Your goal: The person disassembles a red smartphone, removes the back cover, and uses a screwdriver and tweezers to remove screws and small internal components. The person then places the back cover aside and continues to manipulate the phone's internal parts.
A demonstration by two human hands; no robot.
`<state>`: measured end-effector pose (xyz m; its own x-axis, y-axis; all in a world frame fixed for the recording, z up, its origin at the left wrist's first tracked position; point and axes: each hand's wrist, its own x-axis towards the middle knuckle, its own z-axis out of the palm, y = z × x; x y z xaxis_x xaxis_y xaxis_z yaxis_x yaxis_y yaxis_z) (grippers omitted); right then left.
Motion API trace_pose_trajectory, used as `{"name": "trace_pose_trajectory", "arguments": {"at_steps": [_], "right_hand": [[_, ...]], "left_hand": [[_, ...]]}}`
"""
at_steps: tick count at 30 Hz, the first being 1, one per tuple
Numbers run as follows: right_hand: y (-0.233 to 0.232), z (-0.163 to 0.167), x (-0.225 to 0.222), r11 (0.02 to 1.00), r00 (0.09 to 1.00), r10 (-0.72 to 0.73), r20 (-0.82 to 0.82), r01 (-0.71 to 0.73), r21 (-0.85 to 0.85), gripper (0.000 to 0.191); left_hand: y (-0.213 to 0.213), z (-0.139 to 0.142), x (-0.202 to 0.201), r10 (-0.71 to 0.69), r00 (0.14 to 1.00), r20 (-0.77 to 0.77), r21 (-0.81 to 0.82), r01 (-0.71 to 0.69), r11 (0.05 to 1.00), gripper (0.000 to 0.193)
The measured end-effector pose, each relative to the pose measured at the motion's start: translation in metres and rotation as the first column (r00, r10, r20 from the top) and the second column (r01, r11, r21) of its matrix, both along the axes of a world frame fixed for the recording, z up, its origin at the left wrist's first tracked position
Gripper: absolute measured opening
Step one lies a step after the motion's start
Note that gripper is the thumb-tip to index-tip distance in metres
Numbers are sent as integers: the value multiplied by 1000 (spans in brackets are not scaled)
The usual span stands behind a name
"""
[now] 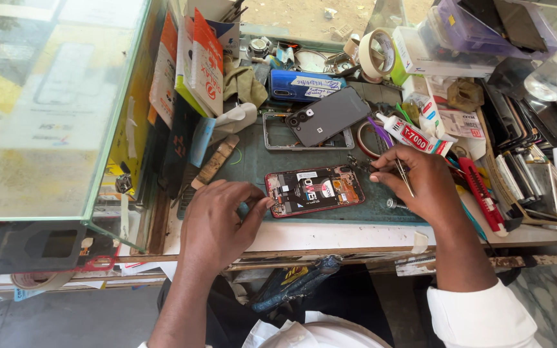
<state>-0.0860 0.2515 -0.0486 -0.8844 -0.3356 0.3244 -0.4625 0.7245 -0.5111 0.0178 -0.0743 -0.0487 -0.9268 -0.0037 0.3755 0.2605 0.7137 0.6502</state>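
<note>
Glass case [53, 109] far left, cluttered worktop [330, 235] to its right. Left hand [217, 222] sits at the near-left end of the opened phone [314, 191], fingertips pinched together on its edge, steadying it. Phone lies flat on the green mat [256, 161], red frame, back off, board exposed. Grey phone [327, 116] rests on a bare frame just beyond it; glue tube [414, 136] further right. Right hand [423, 183] has its grip clamped on tweezers [404, 175], just off the phone's right end; tips hidden, can't tell if they carry a part. Risks, as I judge them: tweezer slip scratching the board, or a small part dropping into the clutter.
</note>
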Motion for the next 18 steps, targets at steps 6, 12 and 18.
{"name": "trace_pose_trajectory", "arguments": {"at_steps": [6,12,18], "right_hand": [[0,-3,0,998,999,44,19,-43,-37,24],[10,-4,-4,984,994,-25,110,44,-173,23],[19,-4,-10,976,993,-43,109,65,-206,23]], "left_hand": [[-1,-1,-1,-7,999,-35,-13,6,1000,15],[-2,-1,0,-9,999,-41,6,9,1000,15],[1,-1,-2,-12,1000,-17,9,12,1000,15]]}}
